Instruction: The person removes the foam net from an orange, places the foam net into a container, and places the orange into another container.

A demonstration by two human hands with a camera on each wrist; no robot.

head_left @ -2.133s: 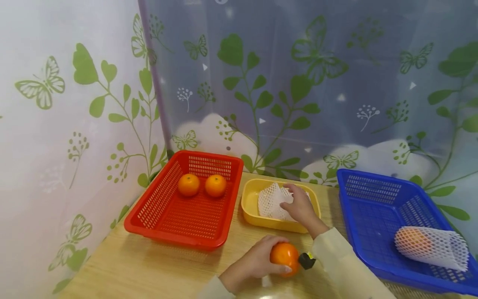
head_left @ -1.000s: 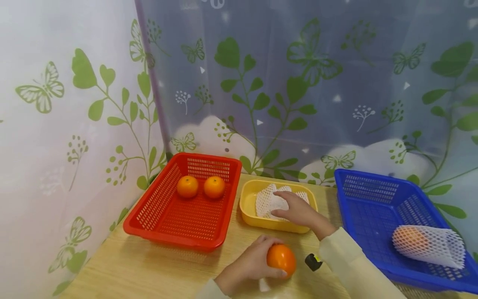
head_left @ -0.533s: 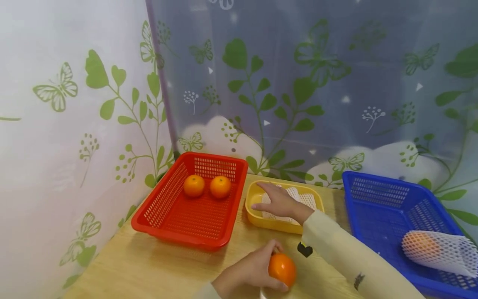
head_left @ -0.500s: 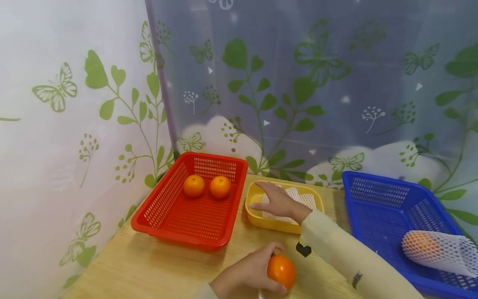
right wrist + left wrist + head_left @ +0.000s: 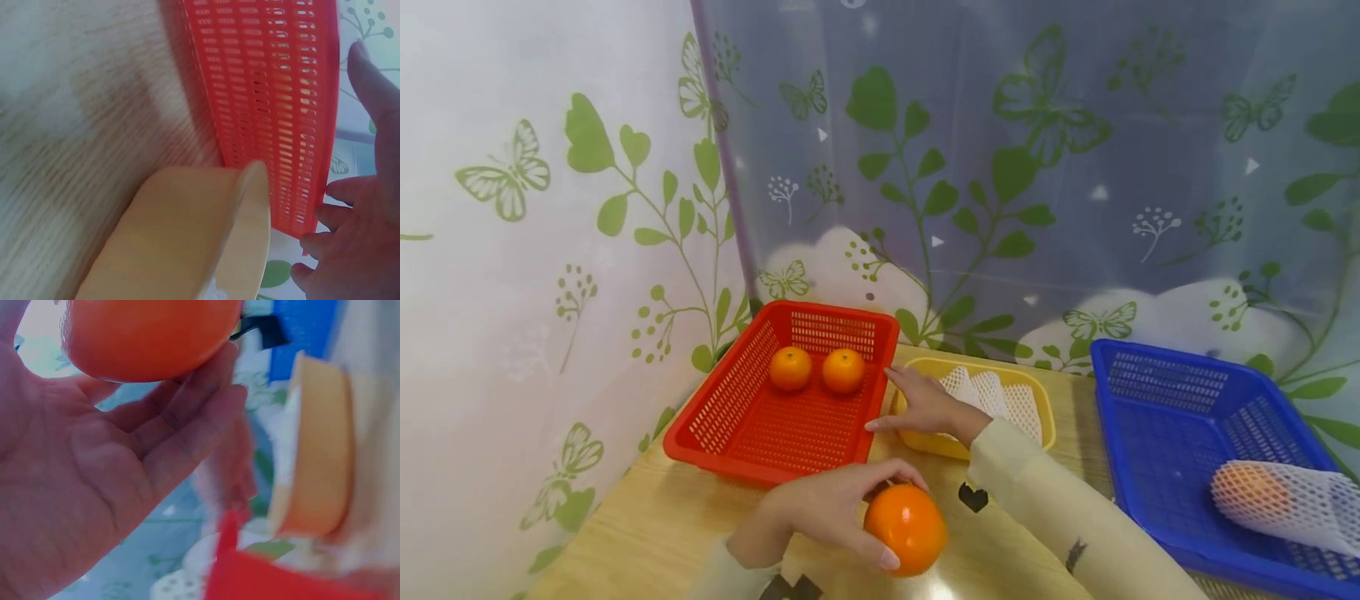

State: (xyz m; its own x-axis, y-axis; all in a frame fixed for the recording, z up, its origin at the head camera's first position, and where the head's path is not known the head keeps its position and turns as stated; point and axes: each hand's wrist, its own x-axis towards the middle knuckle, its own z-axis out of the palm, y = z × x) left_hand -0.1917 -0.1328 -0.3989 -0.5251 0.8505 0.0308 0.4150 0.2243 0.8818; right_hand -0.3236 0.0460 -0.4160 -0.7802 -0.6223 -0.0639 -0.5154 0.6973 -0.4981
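Plainly, the left hand (image 5: pixel 827 504) has the most secure hold here: its thumb and fingers curve round a loose orange (image 5: pixel 908 531), pinching it at the near and far sides, likely because so smooth and round a fruit would roll if merely pushed. That orange is on the near side of the yellow tray (image 5: pixel 936 450), just beyond the near right corner of the red basket (image 5: pixel 782 429); it seems to be lifted off the wooden counter (image 5: pixel 625 533), though its underside is hidden in the head view.

The right hand (image 5: pixel 928 406) holds nothing. Its fingers are spread and the thumb stands well away from them, over the gap between tray and basket, with the tips near the basket's right rim; whether they touch it I cannot tell.

Two more oranges (image 5: pixel 791 369) sit side by side, slightly apart, at the back of the red basket, whose walls presumably stop them rolling away. White foam nets (image 5: pixel 992 396) lie together in the tray, probably so that such light pieces stay gathered within easy reach of both hands. Well apart to the right, the blue basket (image 5: pixel 1157 450) holds a sleeved orange (image 5: pixel 1251 490) lying sideways inside its own foam net, the mesh running loose past the fruit, seemingly as padding against bruises.
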